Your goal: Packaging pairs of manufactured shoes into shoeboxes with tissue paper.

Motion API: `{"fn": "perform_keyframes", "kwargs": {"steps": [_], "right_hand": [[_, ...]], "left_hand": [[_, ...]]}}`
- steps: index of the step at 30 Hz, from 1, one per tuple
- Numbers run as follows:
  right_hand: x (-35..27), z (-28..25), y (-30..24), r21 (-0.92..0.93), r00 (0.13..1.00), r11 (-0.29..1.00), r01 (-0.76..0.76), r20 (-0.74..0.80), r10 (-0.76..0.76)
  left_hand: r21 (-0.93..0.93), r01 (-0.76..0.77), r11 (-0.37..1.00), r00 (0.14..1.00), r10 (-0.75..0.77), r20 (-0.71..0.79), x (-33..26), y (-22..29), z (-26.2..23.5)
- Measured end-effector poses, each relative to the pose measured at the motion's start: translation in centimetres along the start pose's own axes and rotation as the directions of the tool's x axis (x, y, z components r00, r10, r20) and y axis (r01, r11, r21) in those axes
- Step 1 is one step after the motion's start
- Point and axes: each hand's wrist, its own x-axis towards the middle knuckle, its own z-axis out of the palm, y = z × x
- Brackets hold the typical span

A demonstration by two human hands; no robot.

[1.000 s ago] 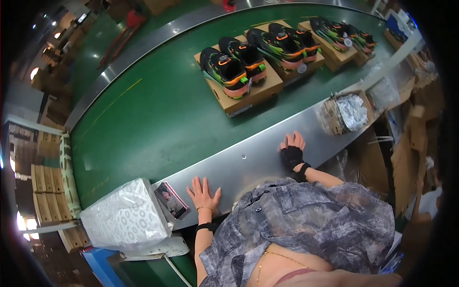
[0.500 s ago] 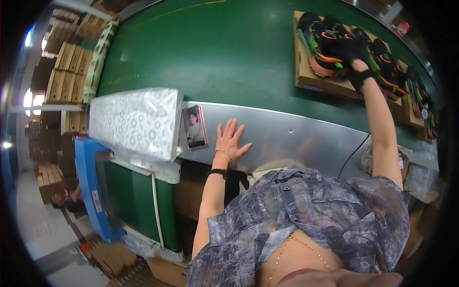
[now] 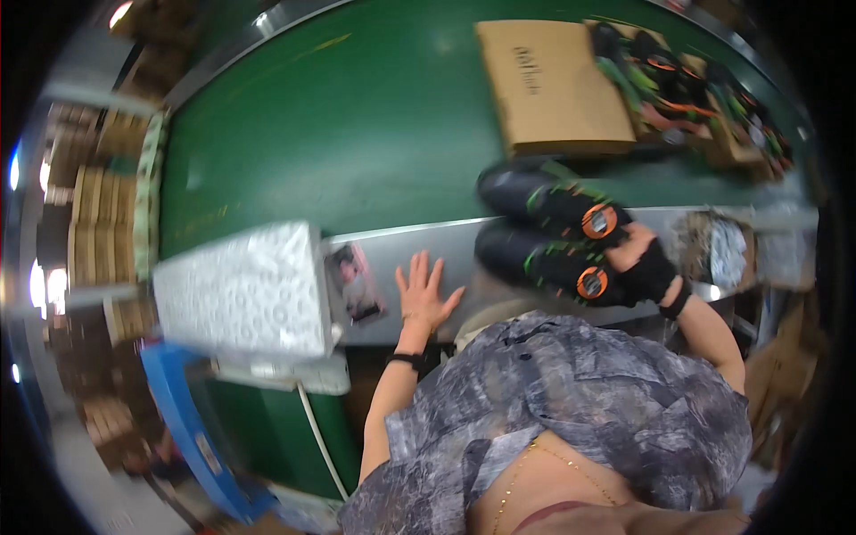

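In my right hand (image 3: 644,263), which wears a black fingerless glove, is a pair of black sneakers (image 3: 544,254) with green and orange trim and round orange tags. My fingers grip them at one end, and they lie side by side above the metal edge strip (image 3: 450,241). My left hand (image 3: 424,296) rests flat on that strip with fingers spread and nothing in it. Beside it lies a phone-like slab (image 3: 358,283) with a pinkish edge, blurred. A closed cardboard shoebox (image 3: 566,98) sits on the green belt (image 3: 357,134) beyond the sneakers.
More sneakers (image 3: 669,85) lie on boxes along the belt at the far right. A white patterned plastic-wrapped block (image 3: 241,290) stands at the left, above a blue frame (image 3: 192,428). Stacked cartons (image 3: 96,214) fill the far left. An open carton (image 3: 718,254) holds plastic at the right.
My right hand has lifted the pair of sneakers off the nearest shoebox and brought them toward me and leftward. That box top is now bare. My left hand stays flat on the strip.
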Motion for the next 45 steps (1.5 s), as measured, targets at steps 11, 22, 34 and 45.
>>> {"fn": "perform_keyframes", "kwargs": {"steps": [11, 22, 34, 45], "right_hand": [[-7.6, -0.1, 6.9, -0.363, 0.955, 0.888, 0.283, 0.194, -0.225], [-8.3, -3.9, 12.4, -0.128, 0.915, 0.992, 0.012, -0.398, -0.063], [8.0, -2.9, 15.0, -0.490, 0.901, 0.867, -0.087, -0.410, -0.141], [3.1, -8.3, 8.6, 0.906, 0.822, 0.158, 0.394, -0.424, 0.381]], "left_hand": [[-0.735, 0.410, 0.540, 0.911, -0.201, 0.361, 23.5, 1.6, -1.2], [-0.948, 0.009, 0.319, 0.974, 0.214, 0.081, 36.9, 16.0, 5.7], [-0.890, 0.451, 0.070, 0.891, 0.032, 0.454, 30.8, 24.4, 0.2], [-0.583, 0.062, 0.810, 0.995, -0.004, 0.099, 23.6, 2.4, -0.2]]}}
